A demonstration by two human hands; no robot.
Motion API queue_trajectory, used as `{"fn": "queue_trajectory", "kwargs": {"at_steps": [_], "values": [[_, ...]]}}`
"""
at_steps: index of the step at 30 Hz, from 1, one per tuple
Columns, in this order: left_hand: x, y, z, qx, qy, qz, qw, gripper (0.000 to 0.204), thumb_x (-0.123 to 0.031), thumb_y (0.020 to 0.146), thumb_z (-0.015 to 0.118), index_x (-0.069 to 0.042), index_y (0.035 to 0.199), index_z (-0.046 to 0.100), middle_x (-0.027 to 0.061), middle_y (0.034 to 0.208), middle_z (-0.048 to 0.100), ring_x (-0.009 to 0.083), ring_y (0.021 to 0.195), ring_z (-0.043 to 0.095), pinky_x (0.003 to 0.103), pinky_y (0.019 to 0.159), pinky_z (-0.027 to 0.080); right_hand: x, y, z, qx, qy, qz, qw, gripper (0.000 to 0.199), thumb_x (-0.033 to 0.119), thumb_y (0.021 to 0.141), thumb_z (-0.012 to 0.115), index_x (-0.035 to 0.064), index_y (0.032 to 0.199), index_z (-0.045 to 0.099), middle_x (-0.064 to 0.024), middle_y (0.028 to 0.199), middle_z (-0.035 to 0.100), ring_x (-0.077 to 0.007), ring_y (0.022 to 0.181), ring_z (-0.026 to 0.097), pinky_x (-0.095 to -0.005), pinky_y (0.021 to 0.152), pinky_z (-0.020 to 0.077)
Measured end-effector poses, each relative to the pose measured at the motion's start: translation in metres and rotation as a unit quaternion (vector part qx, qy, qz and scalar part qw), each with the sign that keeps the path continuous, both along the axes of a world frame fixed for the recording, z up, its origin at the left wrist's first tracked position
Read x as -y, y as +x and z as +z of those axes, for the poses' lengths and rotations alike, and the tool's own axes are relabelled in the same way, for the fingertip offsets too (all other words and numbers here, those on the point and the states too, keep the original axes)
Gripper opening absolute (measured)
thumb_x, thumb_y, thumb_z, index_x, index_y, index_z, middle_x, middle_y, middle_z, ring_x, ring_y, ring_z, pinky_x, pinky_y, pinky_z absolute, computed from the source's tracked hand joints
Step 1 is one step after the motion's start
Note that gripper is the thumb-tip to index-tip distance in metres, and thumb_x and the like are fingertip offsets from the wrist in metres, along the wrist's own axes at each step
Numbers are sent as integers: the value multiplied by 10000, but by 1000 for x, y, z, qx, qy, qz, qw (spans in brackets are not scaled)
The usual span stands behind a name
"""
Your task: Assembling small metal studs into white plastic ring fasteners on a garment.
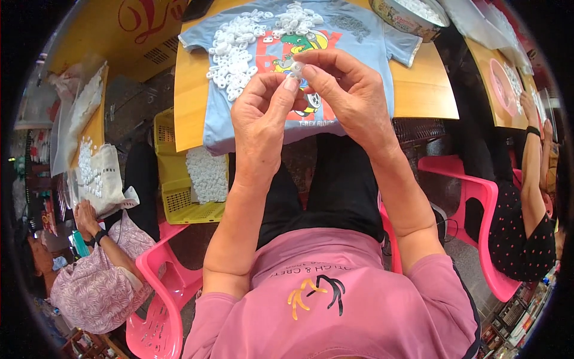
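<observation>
White pc [297, 68]: pinched btwn L hand [261, 112] & R hand [360, 102]. Yellow crate [178, 202] & patterned tin [399, 21] contain small white pcs [207, 175].

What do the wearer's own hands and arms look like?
The left hand and right hand are ungloved, with nothing worn on either wrist. The forearms are bare; short pink sleeves cover the upper arms, a dark stripe edging the right one.

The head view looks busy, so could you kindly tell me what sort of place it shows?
Probably a small hand-assembly workshop: white pieces lie heaped on a blue shirt across the table, and similar-looking white items lie near the person at left and the person at right.
</observation>
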State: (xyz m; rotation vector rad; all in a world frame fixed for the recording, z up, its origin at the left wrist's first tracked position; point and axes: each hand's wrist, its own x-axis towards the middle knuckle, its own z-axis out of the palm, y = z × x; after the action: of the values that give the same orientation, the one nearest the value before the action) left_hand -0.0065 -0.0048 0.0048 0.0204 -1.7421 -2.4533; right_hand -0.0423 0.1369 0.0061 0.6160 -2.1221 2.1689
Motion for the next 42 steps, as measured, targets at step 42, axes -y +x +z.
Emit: {"fn": "queue_trajectory", "kwargs": {"at_steps": [42], "values": [[4, 15, 2, -31, 14, 81, 996, 111, -90, 929, 643, 1, 966, 592, 42, 811, 634, 68, 713, 586, 202, 673, 471, 3, 2, 3, 50, -68, 9, 996, 246, 134, 965, 571, -12, 1143, 656, -56, 986, 665, -99, 784, 615, -234, 735, 514]]}}
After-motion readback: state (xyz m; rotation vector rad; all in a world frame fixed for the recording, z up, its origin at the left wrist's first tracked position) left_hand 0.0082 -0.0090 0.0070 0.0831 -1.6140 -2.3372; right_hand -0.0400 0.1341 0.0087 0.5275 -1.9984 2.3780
